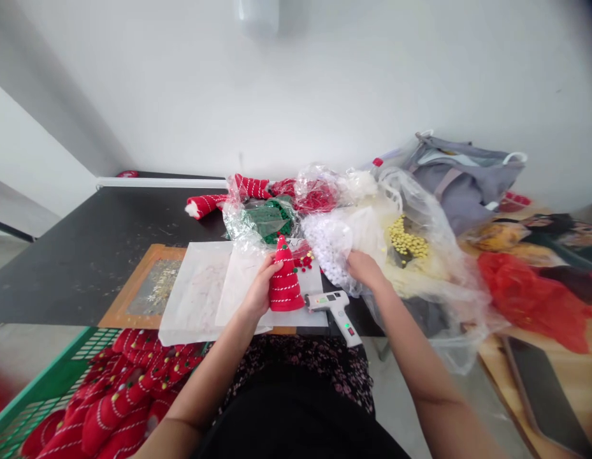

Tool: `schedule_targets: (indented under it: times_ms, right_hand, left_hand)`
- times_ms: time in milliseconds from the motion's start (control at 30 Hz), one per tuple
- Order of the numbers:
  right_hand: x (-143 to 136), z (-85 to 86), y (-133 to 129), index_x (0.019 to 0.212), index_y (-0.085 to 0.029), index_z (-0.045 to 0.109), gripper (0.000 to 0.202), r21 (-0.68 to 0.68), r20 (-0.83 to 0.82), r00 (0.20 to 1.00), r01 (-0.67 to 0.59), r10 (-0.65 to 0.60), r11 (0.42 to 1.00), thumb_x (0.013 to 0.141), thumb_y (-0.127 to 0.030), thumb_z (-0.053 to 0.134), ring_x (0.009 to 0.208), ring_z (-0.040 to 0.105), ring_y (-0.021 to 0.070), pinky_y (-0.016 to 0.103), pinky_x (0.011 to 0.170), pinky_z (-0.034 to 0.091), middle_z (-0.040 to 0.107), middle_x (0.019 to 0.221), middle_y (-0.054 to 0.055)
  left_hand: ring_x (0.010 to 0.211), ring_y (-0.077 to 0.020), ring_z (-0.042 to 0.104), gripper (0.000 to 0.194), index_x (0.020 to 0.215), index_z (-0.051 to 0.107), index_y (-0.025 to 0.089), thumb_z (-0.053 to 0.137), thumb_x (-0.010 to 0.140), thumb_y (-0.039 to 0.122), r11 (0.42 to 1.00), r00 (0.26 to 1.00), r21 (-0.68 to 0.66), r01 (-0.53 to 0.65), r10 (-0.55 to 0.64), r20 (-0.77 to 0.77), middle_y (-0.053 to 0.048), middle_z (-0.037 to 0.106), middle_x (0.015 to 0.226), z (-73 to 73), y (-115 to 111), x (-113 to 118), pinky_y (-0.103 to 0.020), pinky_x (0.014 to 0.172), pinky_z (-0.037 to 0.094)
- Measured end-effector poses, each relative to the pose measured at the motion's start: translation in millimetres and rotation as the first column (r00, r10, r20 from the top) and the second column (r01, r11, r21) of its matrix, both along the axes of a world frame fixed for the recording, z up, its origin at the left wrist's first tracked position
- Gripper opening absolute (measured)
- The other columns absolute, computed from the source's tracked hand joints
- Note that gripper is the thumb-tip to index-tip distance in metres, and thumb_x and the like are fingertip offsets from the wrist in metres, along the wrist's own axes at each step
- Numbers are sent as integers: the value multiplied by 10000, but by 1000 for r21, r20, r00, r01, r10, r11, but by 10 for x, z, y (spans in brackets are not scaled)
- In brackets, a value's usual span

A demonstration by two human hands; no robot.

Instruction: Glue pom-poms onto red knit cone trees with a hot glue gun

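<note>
My left hand [263, 287] is closed around a red knitted cone [285, 287] with white stitched bands and a few small green pom-poms, held upright above white sheets. My right hand [365, 269] is at a clear bag of white pom-poms [324, 245], its fingers bent together at the bag's right side; what lies between them is hidden. Between my hands, a white glue gun [334, 305] with a green light lies at the table edge, its nozzle close to the cone's base. Small red pom-poms [304, 260] are scattered just right of the cone.
Bags of green pom-poms [271, 220] and yellow pom-poms [406, 241] lie behind and to the right. A framed tray of gold pieces [159, 280] sits left of the paper sheets [195, 287]. Below is a green basket [51, 389] of red cones. A grey bag [461, 175] and phone-like dark slab [547, 395] are right.
</note>
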State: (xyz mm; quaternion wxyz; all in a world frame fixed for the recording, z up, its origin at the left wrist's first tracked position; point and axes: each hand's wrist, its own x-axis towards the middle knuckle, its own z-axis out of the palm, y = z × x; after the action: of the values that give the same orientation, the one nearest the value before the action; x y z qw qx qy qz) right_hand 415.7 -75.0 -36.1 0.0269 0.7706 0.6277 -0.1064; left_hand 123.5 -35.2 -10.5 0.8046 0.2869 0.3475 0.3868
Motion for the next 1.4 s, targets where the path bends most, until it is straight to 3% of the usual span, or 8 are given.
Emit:
schedule_targets:
  times_ms: [233, 333, 467, 633, 867, 1033, 1200, 1400]
  right_hand:
    - [50, 41, -91, 1047, -168, 658, 230, 172, -87, 994, 75, -61, 982, 879, -84, 524, 936, 712, 249, 309, 815, 511, 744, 991, 116]
    - [49, 148, -172, 1181, -176, 572, 319, 356, -276, 957, 190, -92, 915, 868, -139, 525, 821, 702, 210, 317, 796, 550, 712, 915, 61]
    - [-303, 384, -331, 1195, -230, 515, 382, 549, -737, 645, 393, 205, 738, 843, -273, 658, 748, 693, 177, 306, 741, 583, 685, 854, -3]
    - [-1039, 587, -418, 1219, -256, 520, 371, 540, -787, 434, 142, 438, 829, 873, -210, 648, 726, 683, 136, 279, 757, 580, 708, 870, -18]
    - [-1288, 609, -387, 1138, -259, 613, 241, 590, -651, 590, -3, 477, 808, 906, -196, 620, 744, 681, 155, 290, 760, 566, 762, 933, 18]
    - [-800, 501, -245, 1062, -222, 677, 149, 598, -648, 717, 272, 256, 754, 931, -289, 652, 749, 718, 179, 307, 749, 592, 788, 956, 57]
    - [-506, 209, 55, 1030, -191, 758, 193, 393, -461, 869, 16, 182, 919, 939, -139, 597, 907, 774, 220, 343, 851, 602, 815, 1009, 84]
    - [-670, 2, 388, 1100, -184, 794, 338, 290, -350, 905, -140, 241, 947, 881, 1, 613, 1070, 747, 244, 364, 996, 540, 795, 1166, 104]
  left_hand:
    - [624, -143, 618, 414, 1050, 615, 220, 822, 718, 354, 1000, 1000, 9, 8, -8, -10, 35, 659, 785, 24, -12, 14, -263, 613, 497]
    - [634, -147, 624, 417, 1053, 609, 222, 819, 720, 357, 1000, 1000, 8, 8, -8, -17, 31, 664, 801, 19, -8, 20, -268, 622, 499]
    - [641, -154, 629, 431, 1057, 593, 228, 819, 714, 359, 1000, 1000, 0, 14, -14, -28, 28, 671, 805, 0, -7, 63, -266, 614, 495]
    - [676, -153, 640, 443, 1073, 613, 219, 812, 701, 355, 999, 997, 44, -14, 17, -81, 22, 703, 847, 22, -29, 131, -261, 653, 495]
    - [752, -180, 670, 406, 1061, 621, 217, 792, 723, 363, 996, 998, 91, -13, 19, -63, 10, 715, 896, 87, -59, 130, -287, 729, 518]
    - [652, -163, 645, 435, 1073, 589, 237, 804, 722, 376, 1000, 998, 18, -21, 22, -52, 28, 673, 808, 33, -6, 36, -281, 645, 516]
    - [617, -159, 645, 443, 1067, 570, 243, 806, 717, 375, 998, 996, -3, -60, 59, -64, 29, 671, 808, 17, 48, -58, -301, 628, 541]
    - [582, -141, 628, 419, 1044, 577, 239, 810, 721, 369, 997, 996, 3, -74, 74, -59, 40, 664, 774, 17, 41, -102, -264, 580, 521]
